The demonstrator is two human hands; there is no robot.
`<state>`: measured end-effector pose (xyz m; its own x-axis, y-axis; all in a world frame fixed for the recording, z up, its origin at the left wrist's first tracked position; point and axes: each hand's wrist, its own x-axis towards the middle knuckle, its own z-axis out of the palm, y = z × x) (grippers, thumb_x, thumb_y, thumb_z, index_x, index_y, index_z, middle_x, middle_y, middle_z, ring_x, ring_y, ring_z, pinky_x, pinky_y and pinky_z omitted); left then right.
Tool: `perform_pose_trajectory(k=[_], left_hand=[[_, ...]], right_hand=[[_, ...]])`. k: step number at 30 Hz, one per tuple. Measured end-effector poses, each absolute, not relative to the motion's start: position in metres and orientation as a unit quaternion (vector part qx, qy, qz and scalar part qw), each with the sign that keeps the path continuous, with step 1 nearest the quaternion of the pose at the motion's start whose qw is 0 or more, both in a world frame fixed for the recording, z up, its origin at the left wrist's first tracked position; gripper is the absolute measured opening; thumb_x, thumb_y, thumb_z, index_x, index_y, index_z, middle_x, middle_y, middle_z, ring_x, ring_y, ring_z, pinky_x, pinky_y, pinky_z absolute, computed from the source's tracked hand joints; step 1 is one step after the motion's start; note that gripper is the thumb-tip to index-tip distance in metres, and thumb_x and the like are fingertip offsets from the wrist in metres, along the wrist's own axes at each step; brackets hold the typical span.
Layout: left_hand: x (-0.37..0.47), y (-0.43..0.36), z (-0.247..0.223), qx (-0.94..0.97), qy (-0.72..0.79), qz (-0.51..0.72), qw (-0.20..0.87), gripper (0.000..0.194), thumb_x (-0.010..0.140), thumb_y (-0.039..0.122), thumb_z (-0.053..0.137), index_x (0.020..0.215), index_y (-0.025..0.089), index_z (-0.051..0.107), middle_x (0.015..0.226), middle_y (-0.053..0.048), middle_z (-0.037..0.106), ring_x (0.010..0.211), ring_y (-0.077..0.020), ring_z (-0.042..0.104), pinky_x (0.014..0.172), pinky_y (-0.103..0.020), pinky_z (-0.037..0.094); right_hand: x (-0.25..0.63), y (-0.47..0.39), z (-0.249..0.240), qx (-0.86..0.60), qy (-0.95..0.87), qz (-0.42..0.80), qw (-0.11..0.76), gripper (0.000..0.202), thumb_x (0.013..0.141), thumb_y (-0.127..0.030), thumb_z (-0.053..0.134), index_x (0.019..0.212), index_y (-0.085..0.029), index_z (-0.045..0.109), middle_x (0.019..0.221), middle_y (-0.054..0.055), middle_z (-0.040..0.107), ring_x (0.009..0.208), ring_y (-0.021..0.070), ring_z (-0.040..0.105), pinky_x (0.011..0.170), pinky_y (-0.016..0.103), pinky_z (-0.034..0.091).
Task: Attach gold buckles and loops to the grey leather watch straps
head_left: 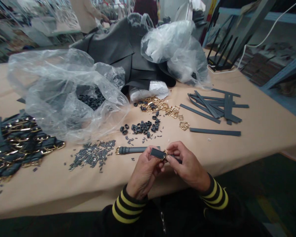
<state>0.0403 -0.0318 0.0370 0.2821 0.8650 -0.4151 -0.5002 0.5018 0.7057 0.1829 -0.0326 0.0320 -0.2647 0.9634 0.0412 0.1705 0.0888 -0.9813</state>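
Near the table's front edge, my left hand (146, 169) pinches the end of a dark grey leather strap (158, 153). Close beside it, my right hand (187, 163) is closed on the same strap at a gold buckle (164, 155), mostly covered by my fingers. A finished-looking strap with a gold buckle (130, 150) lies flat just behind my left hand. Small black loops (143, 127) are heaped beyond my hands. Left of them spreads a pile of tiny dark pieces (90, 156).
Gold buckles (171, 111) lie behind the loops. Loose grey strips (214, 105) lie at the right, near a router (222, 61) with a white cable. A clear plastic bag (64, 95) holds black loops. Buckled straps (19, 144) are piled far left. A person (86, 14) stands beyond the table.
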Motion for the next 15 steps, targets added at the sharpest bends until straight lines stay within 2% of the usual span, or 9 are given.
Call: perform_pose_trajectory(k=[2, 4, 8, 12, 15], left_hand=[[0.042, -0.032, 0.035, 0.209, 0.384, 0.442, 0.784, 0.015, 0.074, 0.015, 0.061, 0.077, 0.016, 0.047, 0.063, 0.004, 0.051, 0.050, -0.0042, 0.043, 0.050, -0.018, 0.040], [0.042, -0.033, 0.034, 0.196, 0.373, 0.432, 0.798, 0.012, 0.075, 0.014, 0.060, 0.077, 0.015, 0.048, 0.062, 0.004, 0.050, 0.050, -0.0043, 0.043, 0.052, -0.019, 0.040], [0.039, -0.036, 0.033, 0.182, 0.366, 0.410, 0.815, 0.010, 0.074, 0.013, 0.059, 0.075, 0.014, 0.049, 0.060, 0.003, 0.050, 0.052, -0.0050, 0.044, 0.054, -0.019, 0.041], [0.036, -0.039, 0.030, 0.195, 0.361, 0.387, 0.826, 0.007, 0.074, 0.014, 0.058, 0.074, 0.013, 0.051, 0.055, 0.003, 0.049, 0.052, -0.0069, 0.048, 0.056, -0.021, 0.042], [0.037, -0.040, 0.028, 0.209, 0.362, 0.394, 0.819, 0.008, 0.074, 0.016, 0.059, 0.075, 0.013, 0.052, 0.058, 0.003, 0.051, 0.053, -0.0070, 0.049, 0.055, -0.020, 0.042]], right_hand=[[0.182, -0.035, 0.034, -0.447, -0.648, 0.463, 0.407, 0.018, 0.081, -0.012, 0.048, 0.098, -0.019, 0.049, 0.082, 0.002, 0.059, 0.070, 0.0106, 0.060, 0.066, 0.022, 0.048], [0.183, -0.036, 0.036, -0.436, -0.669, 0.454, 0.396, 0.016, 0.080, -0.011, 0.048, 0.094, -0.019, 0.052, 0.080, 0.002, 0.060, 0.068, 0.0105, 0.060, 0.064, 0.022, 0.049], [0.190, -0.034, 0.040, -0.391, -0.663, 0.525, 0.363, 0.018, 0.080, -0.008, 0.045, 0.094, -0.016, 0.054, 0.073, 0.000, 0.061, 0.055, 0.0079, 0.058, 0.054, 0.019, 0.048], [0.192, -0.030, 0.040, -0.329, -0.654, 0.595, 0.332, 0.020, 0.079, -0.006, 0.044, 0.092, -0.016, 0.056, 0.076, 0.001, 0.063, 0.062, 0.0086, 0.061, 0.059, 0.019, 0.050], [0.189, -0.031, 0.036, -0.345, -0.628, 0.607, 0.343, 0.012, 0.079, -0.011, 0.050, 0.088, -0.016, 0.056, 0.073, 0.000, 0.064, 0.061, 0.0097, 0.061, 0.060, 0.021, 0.050]])
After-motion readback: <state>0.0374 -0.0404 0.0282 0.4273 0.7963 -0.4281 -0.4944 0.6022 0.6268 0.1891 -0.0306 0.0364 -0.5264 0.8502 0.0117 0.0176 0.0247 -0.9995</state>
